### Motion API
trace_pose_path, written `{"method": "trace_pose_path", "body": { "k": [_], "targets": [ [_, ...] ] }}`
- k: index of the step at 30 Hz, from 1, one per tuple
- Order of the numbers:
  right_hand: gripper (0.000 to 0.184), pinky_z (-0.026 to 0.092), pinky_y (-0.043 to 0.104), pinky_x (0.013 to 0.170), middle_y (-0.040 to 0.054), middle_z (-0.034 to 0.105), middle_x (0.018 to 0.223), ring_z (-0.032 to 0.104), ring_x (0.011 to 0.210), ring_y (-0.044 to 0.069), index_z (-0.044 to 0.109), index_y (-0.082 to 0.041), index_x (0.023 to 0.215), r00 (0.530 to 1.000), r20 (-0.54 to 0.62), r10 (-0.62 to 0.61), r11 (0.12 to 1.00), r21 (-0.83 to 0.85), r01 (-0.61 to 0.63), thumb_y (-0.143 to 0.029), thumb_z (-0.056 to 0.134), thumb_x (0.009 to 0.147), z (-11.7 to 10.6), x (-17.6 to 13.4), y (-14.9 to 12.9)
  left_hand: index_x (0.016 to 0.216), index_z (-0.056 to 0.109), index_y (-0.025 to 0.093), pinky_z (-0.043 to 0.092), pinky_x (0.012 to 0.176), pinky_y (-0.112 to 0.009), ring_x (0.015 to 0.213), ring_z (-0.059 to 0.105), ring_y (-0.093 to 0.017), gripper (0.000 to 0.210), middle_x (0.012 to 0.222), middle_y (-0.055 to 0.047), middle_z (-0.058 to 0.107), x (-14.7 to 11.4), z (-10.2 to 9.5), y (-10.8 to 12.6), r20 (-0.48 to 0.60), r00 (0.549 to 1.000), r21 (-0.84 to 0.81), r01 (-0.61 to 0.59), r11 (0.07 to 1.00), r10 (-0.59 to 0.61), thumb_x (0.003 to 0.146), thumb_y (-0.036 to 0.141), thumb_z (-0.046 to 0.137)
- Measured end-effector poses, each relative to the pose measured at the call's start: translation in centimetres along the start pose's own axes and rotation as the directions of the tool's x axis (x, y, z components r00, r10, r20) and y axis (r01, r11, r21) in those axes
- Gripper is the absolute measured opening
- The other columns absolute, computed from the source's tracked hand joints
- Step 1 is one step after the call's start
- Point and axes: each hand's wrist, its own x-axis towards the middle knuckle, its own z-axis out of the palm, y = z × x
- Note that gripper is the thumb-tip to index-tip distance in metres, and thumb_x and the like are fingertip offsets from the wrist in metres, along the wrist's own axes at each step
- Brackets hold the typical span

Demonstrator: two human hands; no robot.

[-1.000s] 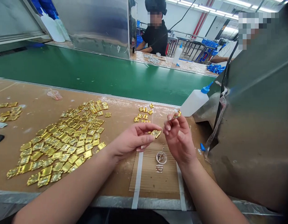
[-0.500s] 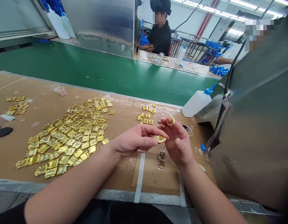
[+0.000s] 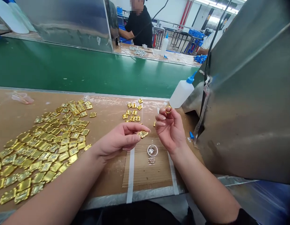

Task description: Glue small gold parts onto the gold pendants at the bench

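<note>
My left hand point(image 3: 119, 139) pinches a flat, squarish gold metal piece point(image 3: 143, 134) between thumb and fingers, its patterned face turned up. To the right, my raised right hand point(image 3: 170, 129) is closed on a small gold ring point(image 3: 168, 109) at the tips of thumb and index finger; the other fingers curl loosely. The two gold parts are apart. Below and between my hands, a small clear plastic cup point(image 3: 152, 150) sits on a cardboard sheet point(image 3: 147, 175). Beyond my left hand stand several gold pieces with rings on them point(image 3: 133, 112).
Many flat gold pieces point(image 3: 53, 140) cover the table at left. A white bottle with a blue nozzle point(image 3: 181, 93) stands behind my right hand. A metal panel point(image 3: 241, 103) bounds the right side. Past the green belt point(image 3: 88, 68), a person point(image 3: 142, 26) sits at another bench.
The view has shifted right and closer. My right hand has drawn away from the gold piece, lifting the ring, which now sits between thumb and index fingertips. My left hand keeps its hold.
</note>
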Motion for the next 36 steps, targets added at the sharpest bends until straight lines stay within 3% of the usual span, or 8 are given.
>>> {"method": "trace_pose_path", "body": {
  "k": [3,6,10,14,22,26,30,36],
  "targets": [
    [0.021,0.053,0.024,0.063,0.0008,0.072,0.108,0.061,0.080,0.013,0.077,-0.033,0.098,0.999,0.054,0.006,0.999,-0.038,-0.004,-0.052,0.071,0.091,0.3,-0.4,0.3,0.110,0.082,0.028,0.019,0.042,-0.014,0.048,0.022,-0.004,0.028,0.056,0.009,0.035,0.2,0.3,0.0,-0.033,0.999,-0.008,-0.007,1.000,0.007,0.083,0.036,0.087],
    [0.041,0.059,0.038,0.090,0.0025,0.070,0.135,0.066,0.110,0.022,0.076,-0.035,0.118,0.990,0.137,0.030,0.996,-0.090,-0.018,-0.063,0.055,0.097,1.1,-1.0,0.2,0.109,0.083,0.027,0.020,0.042,-0.014,0.049,0.023,-0.004,0.028,0.058,0.008,0.036,0.3,0.6,0.1,-0.088,0.996,-0.012,-0.035,0.999,0.033,0.082,0.036,0.088],
    [0.056,0.048,0.050,0.116,0.0006,0.060,0.153,0.054,0.140,0.029,0.071,-0.034,0.131,0.971,0.231,0.061,0.992,-0.120,-0.034,-0.071,0.044,0.099,1.8,-1.8,-0.1,0.108,0.084,0.025,0.019,0.042,-0.014,0.050,0.022,-0.004,0.030,0.061,0.007,0.037,0.3,0.6,0.3,-0.112,0.993,-0.046,-0.052,0.998,0.047,0.081,0.039,0.089],
    [0.057,0.041,0.051,0.123,-0.0011,0.058,0.156,0.049,0.147,0.029,0.071,-0.035,0.131,0.962,0.262,0.077,0.992,-0.121,-0.047,-0.071,0.041,0.100,1.9,-2.1,-0.1,0.108,0.084,0.026,0.017,0.042,-0.014,0.050,0.019,-0.004,0.028,0.063,0.007,0.036,0.3,0.6,0.3,-0.096,0.994,-0.083,-0.063,0.995,0.054,0.083,0.038,0.088],
    [0.051,0.047,0.050,0.117,0.0017,0.063,0.149,0.055,0.138,0.029,0.076,-0.034,0.126,0.980,0.182,0.082,0.986,-0.157,-0.054,-0.067,0.047,0.100,2.2,-2.2,0.3,0.110,0.083,0.026,0.020,0.043,-0.014,0.046,0.026,-0.003,0.027,0.058,0.007,0.040,0.3,0.6,0.2,-0.074,0.994,-0.078,-0.084,0.993,0.079,0.086,0.036,0.086],
    [0.029,0.056,0.041,0.101,0.0037,0.072,0.114,0.065,0.106,0.021,0.080,-0.034,0.107,0.996,0.038,0.078,0.992,-0.099,-0.074,-0.055,0.064,0.097,1.5,-1.4,1.1,0.110,0.083,0.025,0.021,0.043,-0.015,0.047,0.029,-0.003,0.029,0.059,0.006,0.044,0.3,0.6,0.2,-0.084,0.994,-0.056,-0.076,0.996,0.072,0.083,0.036,0.087],
    [0.022,0.060,0.034,0.086,0.0009,0.064,0.085,0.061,0.081,0.015,0.079,-0.030,0.097,0.994,-0.042,0.101,0.994,-0.039,-0.103,-0.050,0.074,0.090,0.8,-0.6,1.4,0.108,0.083,0.024,0.019,0.043,-0.015,0.047,0.029,-0.003,0.029,0.059,0.006,0.044,0.3,0.7,0.3,-0.092,0.994,-0.049,-0.059,0.997,0.054,0.082,0.035,0.089],
    [0.024,0.061,0.031,0.077,0.0008,0.065,0.085,0.062,0.080,0.015,0.076,-0.028,0.096,0.987,-0.097,0.130,0.991,0.005,-0.131,-0.050,0.077,0.087,0.6,-0.5,1.0,0.108,0.082,0.022,0.016,0.043,-0.016,0.047,0.027,-0.004,0.032,0.057,0.007,0.041,0.4,0.7,0.1,-0.120,0.992,-0.032,-0.037,0.999,0.033,0.080,0.035,0.090]
  ]
}}
